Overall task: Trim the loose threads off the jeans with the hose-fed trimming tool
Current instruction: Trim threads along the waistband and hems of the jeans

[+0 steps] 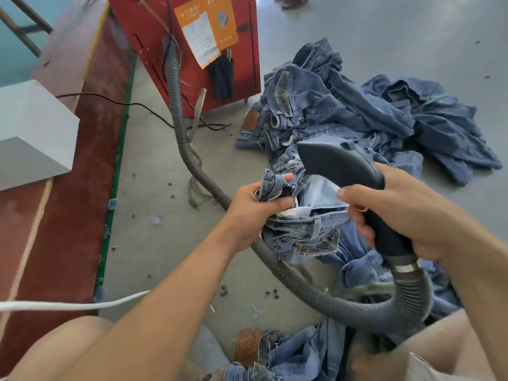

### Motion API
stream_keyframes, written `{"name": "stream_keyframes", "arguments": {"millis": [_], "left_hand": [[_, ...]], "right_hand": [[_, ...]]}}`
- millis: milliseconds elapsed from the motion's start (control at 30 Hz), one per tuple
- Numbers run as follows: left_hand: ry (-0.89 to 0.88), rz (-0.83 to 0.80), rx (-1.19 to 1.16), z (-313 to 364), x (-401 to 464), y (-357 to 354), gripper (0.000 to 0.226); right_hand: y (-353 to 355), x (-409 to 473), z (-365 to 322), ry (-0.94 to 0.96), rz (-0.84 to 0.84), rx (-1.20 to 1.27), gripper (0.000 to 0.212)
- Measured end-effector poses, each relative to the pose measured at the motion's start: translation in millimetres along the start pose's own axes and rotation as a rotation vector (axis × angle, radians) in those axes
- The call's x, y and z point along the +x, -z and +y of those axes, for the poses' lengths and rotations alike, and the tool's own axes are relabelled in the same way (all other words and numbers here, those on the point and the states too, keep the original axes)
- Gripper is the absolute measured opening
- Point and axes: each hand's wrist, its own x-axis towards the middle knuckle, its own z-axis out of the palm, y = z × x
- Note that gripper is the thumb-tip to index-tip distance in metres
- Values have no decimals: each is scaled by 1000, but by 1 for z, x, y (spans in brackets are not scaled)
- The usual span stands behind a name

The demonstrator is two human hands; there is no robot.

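My left hand (257, 204) grips a bunched fold of blue jeans (302, 235), held up over my lap with a white pocket lining showing. My right hand (398, 213) is wrapped round the black handle of the trimming tool (341, 163). The tool's broad dark head points left and hovers just above and to the right of the gripped denim. A grey ribbed hose (357, 309) leaves the handle's base at a metal clamp, loops under my arms and runs up to the red machine (192, 45). The tool's cutting face is hidden.
A heap of blue jeans (357, 105) lies on the grey floor ahead and right. More jeans (297, 353) lie between my knees. A black cable (123, 101) and thread scraps lie left of the hose. A grey box (33, 130) sits on the red strip at left.
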Motion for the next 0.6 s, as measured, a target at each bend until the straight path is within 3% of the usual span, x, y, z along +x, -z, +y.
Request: {"name": "stream_keyframes", "arguments": {"millis": [133, 233, 400, 600], "left_hand": [[60, -142, -165, 10, -2, 2, 40], [77, -171, -169, 15, -6, 1, 35], [153, -138, -195, 17, -9, 4, 27], [139, -182, -199, 21, -6, 4, 26]], "right_hand": [[4, -5, 3, 26, -112, -252, 17], [-4, -1, 4, 39, -69, -379, 17], [3, 5, 10, 86, 141, -202, 17], [2, -5, 11, 56, -71, -435, 14]]}}
